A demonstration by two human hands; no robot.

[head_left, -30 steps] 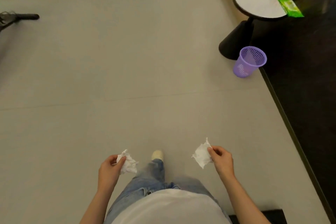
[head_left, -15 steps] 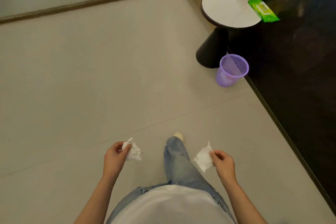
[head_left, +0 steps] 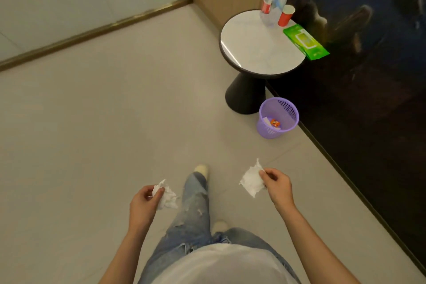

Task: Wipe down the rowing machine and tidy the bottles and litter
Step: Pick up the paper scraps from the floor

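Left hand (head_left: pixel 143 203): pinched a crumpled tissue (head_left: pixel 166 196), near left.
Right hand (head_left: pixel 277 185): pinched a white wipe (head_left: pixel 251 180), near right.
Purple bin (head_left: pixel 268 129): on floor, holding litter.
Worktop (head_left: pixel 249 48): far right, carried bottles (head_left: pixel 273 4).

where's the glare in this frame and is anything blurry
Head view: a glare band sits along the rim of the table; the glossy dark wall panel carries smeared reflections; the bottles look soft; the left hand with its wipe and the right hand with its wipe look reasonably sharp.
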